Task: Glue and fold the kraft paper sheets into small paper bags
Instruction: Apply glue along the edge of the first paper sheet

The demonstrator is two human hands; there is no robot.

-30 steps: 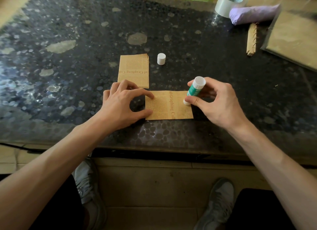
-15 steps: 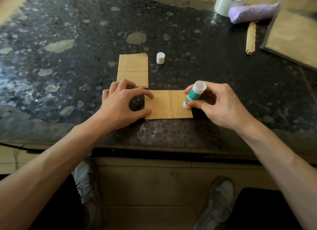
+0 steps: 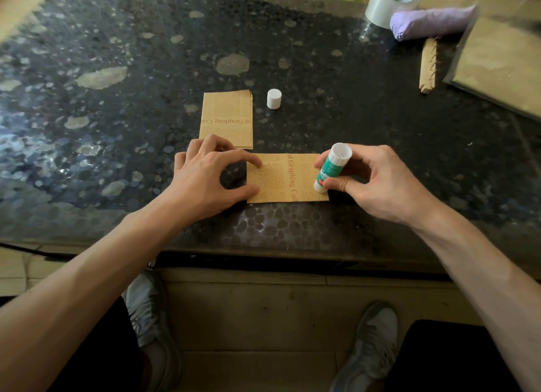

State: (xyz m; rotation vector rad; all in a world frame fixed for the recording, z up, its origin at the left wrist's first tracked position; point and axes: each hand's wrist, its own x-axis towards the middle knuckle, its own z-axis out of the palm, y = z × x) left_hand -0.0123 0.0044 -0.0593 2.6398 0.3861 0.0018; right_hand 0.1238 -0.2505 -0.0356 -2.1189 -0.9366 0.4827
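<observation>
- The glue stick [image 3: 332,167] is being gripped in the right hand [image 3: 377,184], with fingers and thumb curled round its green barrel. It is being held tilted, with its lower end at the right edge of the kraft sheet [image 3: 278,178].
- That sheet is being pinned flat by the left hand [image 3: 205,181]: index fingertip and thumb tip are being pressed on its left edge, nothing grasped.
- The sheet is being worked near the front edge of the table [image 3: 117,128].
- Just beyond the sheet's left end, a stack of sheets [image 3: 227,119] is being kept.
- Beyond the sheet, right of that stack, the white cap [image 3: 274,98] is being left upright.
</observation>
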